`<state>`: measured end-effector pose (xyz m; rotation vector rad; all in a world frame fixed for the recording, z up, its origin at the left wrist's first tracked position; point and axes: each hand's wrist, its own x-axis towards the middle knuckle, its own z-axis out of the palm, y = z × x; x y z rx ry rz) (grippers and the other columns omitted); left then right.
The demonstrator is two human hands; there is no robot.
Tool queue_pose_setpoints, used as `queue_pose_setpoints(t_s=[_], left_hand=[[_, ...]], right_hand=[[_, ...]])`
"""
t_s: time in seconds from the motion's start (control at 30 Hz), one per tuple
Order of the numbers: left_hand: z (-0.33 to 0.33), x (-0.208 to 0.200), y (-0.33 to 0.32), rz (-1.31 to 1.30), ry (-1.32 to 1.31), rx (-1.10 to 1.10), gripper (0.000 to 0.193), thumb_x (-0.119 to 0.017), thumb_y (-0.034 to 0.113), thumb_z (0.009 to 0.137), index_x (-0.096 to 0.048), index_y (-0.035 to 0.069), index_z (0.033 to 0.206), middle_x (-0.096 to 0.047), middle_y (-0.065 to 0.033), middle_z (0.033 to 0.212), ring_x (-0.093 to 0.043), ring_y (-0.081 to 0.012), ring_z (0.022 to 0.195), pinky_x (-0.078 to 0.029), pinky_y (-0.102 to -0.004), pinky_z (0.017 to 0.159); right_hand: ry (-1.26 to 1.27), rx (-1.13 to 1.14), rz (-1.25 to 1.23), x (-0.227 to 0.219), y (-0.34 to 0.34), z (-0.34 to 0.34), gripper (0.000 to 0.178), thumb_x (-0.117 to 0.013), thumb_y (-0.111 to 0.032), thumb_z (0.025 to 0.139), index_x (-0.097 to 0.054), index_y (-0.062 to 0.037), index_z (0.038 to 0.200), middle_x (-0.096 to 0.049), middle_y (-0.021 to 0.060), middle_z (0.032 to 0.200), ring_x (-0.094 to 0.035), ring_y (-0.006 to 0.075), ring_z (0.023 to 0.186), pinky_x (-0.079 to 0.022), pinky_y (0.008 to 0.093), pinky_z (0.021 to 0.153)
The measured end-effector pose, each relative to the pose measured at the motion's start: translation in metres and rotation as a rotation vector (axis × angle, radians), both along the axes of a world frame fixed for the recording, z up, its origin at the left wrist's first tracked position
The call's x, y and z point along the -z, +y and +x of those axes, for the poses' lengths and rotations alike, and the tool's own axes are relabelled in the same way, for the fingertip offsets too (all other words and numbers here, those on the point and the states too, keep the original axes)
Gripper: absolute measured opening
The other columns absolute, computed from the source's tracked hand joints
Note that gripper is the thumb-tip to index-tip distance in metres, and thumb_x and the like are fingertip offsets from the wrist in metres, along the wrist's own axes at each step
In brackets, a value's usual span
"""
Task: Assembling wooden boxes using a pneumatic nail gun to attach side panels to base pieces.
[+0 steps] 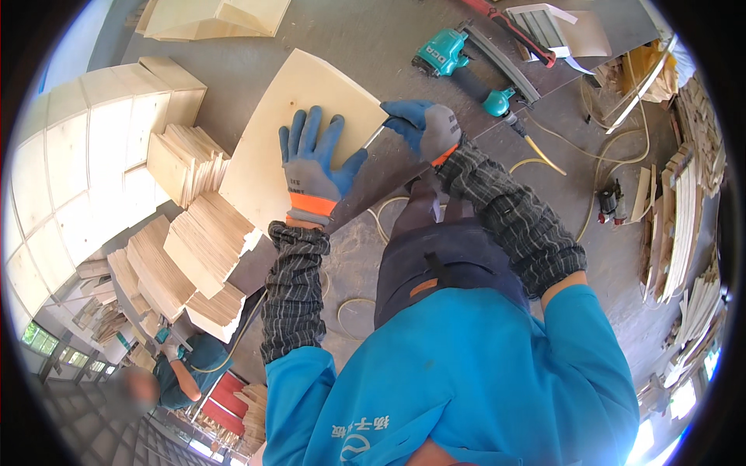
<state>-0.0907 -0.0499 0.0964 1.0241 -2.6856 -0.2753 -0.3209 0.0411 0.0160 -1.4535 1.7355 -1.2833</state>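
Note:
A pale plywood panel (291, 109) lies flat on the grey workbench (373, 39). My left hand (312, 167), in a blue and grey glove with an orange cuff, presses flat on the panel with fingers spread. My right hand (426, 128), gloved the same way, grips a thin metal tool (374, 137) whose tip touches the panel's right edge. Both forearms wear dark knitted sleeves.
A teal pneumatic nail gun (454, 62) with a yellow hose (556, 159) lies beyond my right hand. Stacks of cut plywood pieces (202, 241) sit left of the panel, with pale wooden boxes (101, 155) further left. More wood strips (680, 225) stand right. Another person (175, 377) works at lower left.

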Motion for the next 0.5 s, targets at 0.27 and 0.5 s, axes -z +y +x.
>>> queue_pose_setpoints(t_s=[0.27,0.5], left_hand=[[0.004,0.008,0.003,-0.031,0.027,-0.056,0.064,-0.091,0.036,0.078,-0.075,0.013,0.135,-0.059,-0.0202,0.155,-0.051,-0.0482,0.147,-0.033,-0.0684,0.124],[0.002,0.011,0.000,-0.064,0.004,-0.036,0.062,-0.092,0.033,0.078,-0.076,0.011,0.134,-0.062,-0.0204,0.154,-0.052,-0.0483,0.147,-0.035,-0.0661,0.125]], right_hand=[[-0.151,-0.192,0.386,-0.019,-0.015,-0.011,0.026,-0.081,-0.016,0.096,-0.080,-0.0076,0.120,-0.080,0.0180,0.103,-0.077,0.0363,0.089,-0.061,0.0441,0.077],[0.277,-0.174,0.019,-0.014,-0.008,-0.015,0.023,-0.074,-0.015,0.099,-0.079,-0.0088,0.121,-0.079,0.0187,0.102,-0.076,0.0386,0.092,-0.062,0.0467,0.080]])
